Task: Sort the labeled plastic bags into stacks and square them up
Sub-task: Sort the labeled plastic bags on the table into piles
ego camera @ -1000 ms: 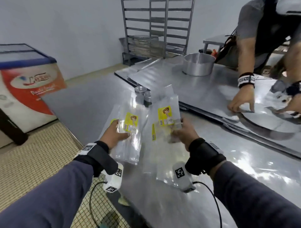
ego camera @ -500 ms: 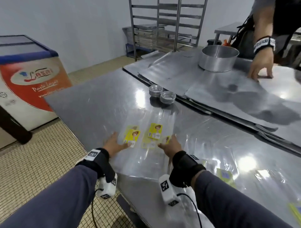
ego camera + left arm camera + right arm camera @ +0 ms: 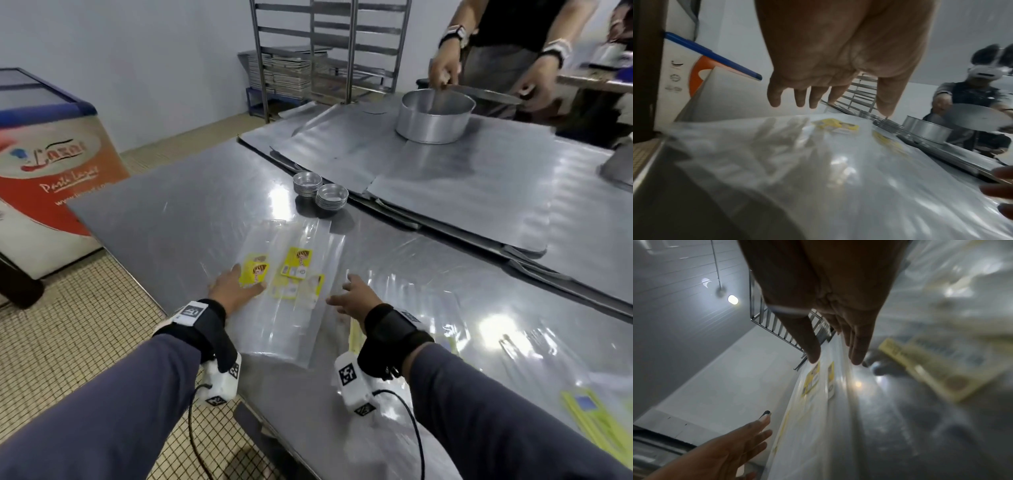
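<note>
Clear plastic bags with yellow labels (image 3: 291, 274) lie overlapped in a loose pile on the steel table (image 3: 178, 219). My left hand (image 3: 236, 286) has straight fingers at the pile's left edge, its thumb over a yellow label. In the left wrist view the left hand (image 3: 830, 91) hovers just above the bags (image 3: 818, 162). My right hand (image 3: 352, 296) is spread at the pile's right edge, fingers straight, holding nothing. The right wrist view shows the right hand (image 3: 836, 347) over the bags' edge (image 3: 818, 394). Further bags with yellow-green labels (image 3: 596, 414) lie at the right.
Two stacks of small metal cups (image 3: 320, 190) stand just beyond the pile. Metal sheets (image 3: 428, 178) and a round pan (image 3: 435, 114) lie further back, where another person (image 3: 513, 51) works. A chest freezer (image 3: 44, 171) stands left of the table; a rack (image 3: 329, 44) stands behind.
Both hands held bags up off the table a second ago. They laid them flat, let go, and now rest spread at the pile's two sides.
</note>
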A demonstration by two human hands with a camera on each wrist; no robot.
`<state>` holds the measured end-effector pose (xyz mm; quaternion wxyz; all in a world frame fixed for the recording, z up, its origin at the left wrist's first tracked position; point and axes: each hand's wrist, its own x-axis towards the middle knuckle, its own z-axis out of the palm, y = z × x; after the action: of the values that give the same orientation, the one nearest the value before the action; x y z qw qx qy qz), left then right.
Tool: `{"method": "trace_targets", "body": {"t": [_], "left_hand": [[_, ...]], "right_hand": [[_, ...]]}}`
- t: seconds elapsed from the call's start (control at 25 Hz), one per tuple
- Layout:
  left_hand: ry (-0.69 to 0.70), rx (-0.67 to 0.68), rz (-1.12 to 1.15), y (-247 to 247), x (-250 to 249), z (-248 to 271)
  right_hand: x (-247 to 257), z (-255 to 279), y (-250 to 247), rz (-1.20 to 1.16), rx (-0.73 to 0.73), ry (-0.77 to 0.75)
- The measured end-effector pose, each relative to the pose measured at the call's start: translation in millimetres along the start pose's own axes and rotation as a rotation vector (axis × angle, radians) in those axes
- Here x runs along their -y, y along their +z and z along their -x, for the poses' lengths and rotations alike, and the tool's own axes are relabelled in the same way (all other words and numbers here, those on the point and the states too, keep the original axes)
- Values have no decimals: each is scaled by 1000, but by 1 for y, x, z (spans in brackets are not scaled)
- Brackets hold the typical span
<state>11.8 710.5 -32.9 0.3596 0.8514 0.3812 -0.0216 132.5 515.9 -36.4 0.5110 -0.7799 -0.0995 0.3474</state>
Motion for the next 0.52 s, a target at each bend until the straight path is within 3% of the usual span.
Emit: {"method": "trace_targets", "body": {"t": [0.16,0.32,0.52], "left_hand": [[106,19,-64,29,-41,48],[228,105,-138,83,-82,95],[409,198,-263,159,-144,153]], "right_hand": [[-15,38,-50,153,-43,-75],[-48,87,-107,533,-134,-121],[-101,143,-181,820,-156,-31]]}}
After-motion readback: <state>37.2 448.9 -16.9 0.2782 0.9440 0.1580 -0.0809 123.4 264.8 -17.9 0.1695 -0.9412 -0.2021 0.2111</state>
